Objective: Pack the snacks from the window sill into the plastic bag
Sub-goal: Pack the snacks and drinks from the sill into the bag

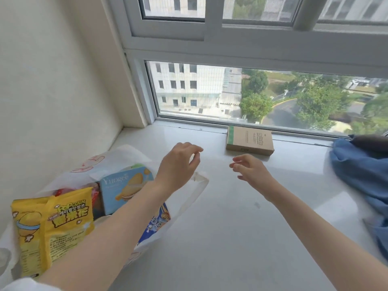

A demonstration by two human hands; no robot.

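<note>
above the window sill (231, 227), both hands, left (178, 164) and right (251, 170), loosely open, holding nothing

Left hand (178, 164): bare, no ring, glove or bandage visible.
Left wrist: bare, no watch or bracelet on the side shown.
Left forearm: bare along nearly its whole visible length.
Left sleeve (19, 285): white fabric, seen only as a small patch at the lower left corner of the view.
Right hand (251, 169): bare, no ring or glove visible.
Right wrist: bare, no watch or band on the side shown.
Right forearm: bare to the frame's edge.
Fingers (235, 164): slender, nails too blurred to describe.
</note>
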